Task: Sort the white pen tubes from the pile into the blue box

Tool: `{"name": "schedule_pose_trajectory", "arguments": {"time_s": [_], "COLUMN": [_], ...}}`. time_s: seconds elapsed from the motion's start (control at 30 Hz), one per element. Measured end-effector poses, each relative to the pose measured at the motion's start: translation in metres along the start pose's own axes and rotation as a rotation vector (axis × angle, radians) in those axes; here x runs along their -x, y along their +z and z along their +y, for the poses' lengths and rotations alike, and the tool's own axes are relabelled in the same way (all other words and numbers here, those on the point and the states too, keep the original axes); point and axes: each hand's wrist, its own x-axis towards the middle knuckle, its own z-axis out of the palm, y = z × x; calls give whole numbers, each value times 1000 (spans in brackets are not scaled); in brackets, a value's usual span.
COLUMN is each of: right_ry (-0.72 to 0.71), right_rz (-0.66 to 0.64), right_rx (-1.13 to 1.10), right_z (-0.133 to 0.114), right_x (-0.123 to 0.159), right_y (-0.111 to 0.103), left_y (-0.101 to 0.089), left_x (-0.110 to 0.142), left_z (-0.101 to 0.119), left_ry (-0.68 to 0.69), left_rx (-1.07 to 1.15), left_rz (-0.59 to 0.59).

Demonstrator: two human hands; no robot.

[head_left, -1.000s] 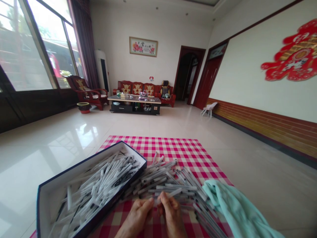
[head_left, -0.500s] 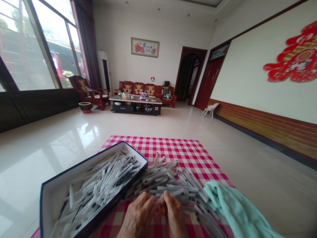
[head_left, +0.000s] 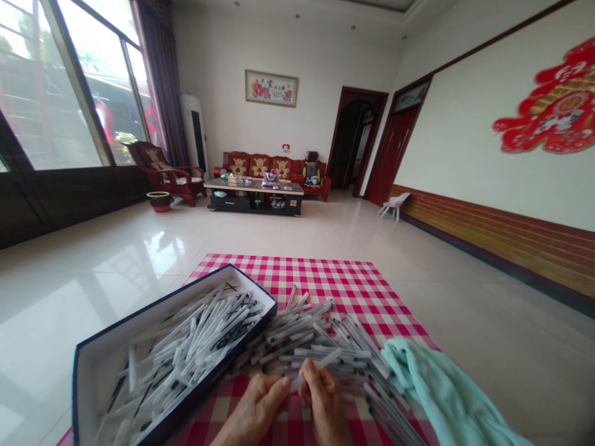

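At the near side of the checked cloth, my right hand (head_left: 321,393) pinches a whitish translucent pen (head_left: 331,358) between thumb and curled fingers. One end of the pen points up and to the right. My left hand (head_left: 264,396) is closed at the pen's lower left end, its thumb on top; the fingers beneath are hidden. Just beyond both hands spreads a loose pile of similar pens (head_left: 297,331), many with black ends. To the left stands a shallow blue-edged box (head_left: 88,365) holding white tubes and thin black pieces.
A mint-green cloth (head_left: 437,384) lies bunched at the right. The pink-and-white checked tablecloth (head_left: 344,272) runs under everything. Beyond the table are a tiled floor, a low coffee table (head_left: 253,195) and a red wooden sofa (head_left: 274,162).
My left hand has shifted a little left and down, opening a gap from my right hand that bares the pen's lower part. My right hand stays almost in place.
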Motion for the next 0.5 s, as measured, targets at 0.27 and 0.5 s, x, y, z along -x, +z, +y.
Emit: {"name": "schedule_pose_trajectory", "arguments": {"time_s": [0.27,0.5], "right_ry": [-7,52], "right_rz": [-13,-7], "right_rx": [-36,-394], "right_z": [1,-14], "right_x": [-5,-4], "right_y": [1,6], "left_y": [11,24], "left_x": [-1,4], "left_z": [-3,7], "left_ry": [-283,-187], "left_rx": [443,448], "left_rz": [-136,-173]}}
